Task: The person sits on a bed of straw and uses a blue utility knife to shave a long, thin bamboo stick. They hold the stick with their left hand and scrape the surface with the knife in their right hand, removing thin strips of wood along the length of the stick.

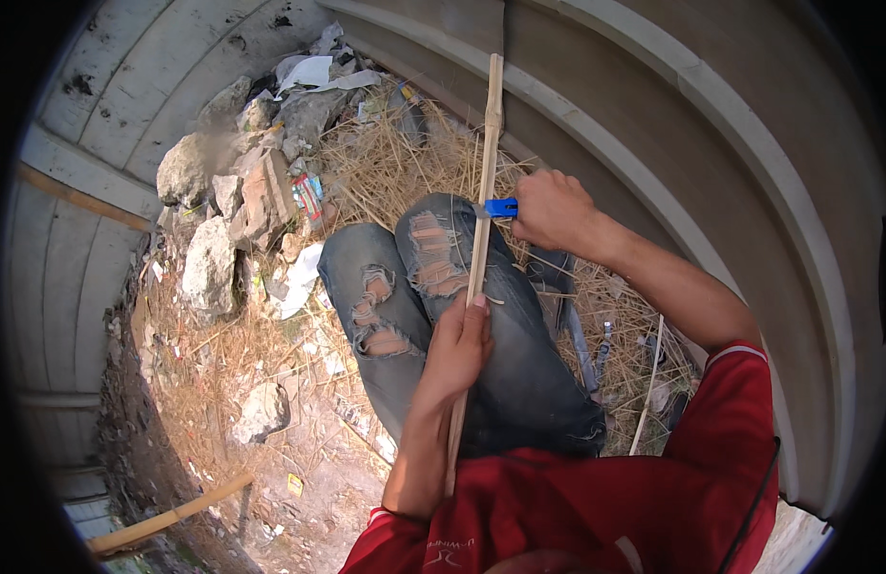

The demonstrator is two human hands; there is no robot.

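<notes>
A long, narrow bamboo strip [487, 163] stands across my lap, its lower end against my red shirt and its upper end reaching toward the metal wall. My left hand [458, 344] is wrapped round the strip's lower half, thumb along it, above my thigh. In my right hand [556, 212] is a blue utility knife [501, 208]. Its blade meets the strip's right edge above my knee; how deep it sits I cannot tell. A thin curled shaving [493, 300] shows beside my left thumb. Ripped jeans [519, 354] cover my bent legs under the strip.
Corrugated metal sheeting [653, 124] curves close by on the right. Large stones [265, 196] and litter are piled at the far left. Straw-like shavings [366, 172] cover the ground ahead and to the right. A bamboo pole [170, 517] lies at the lower left.
</notes>
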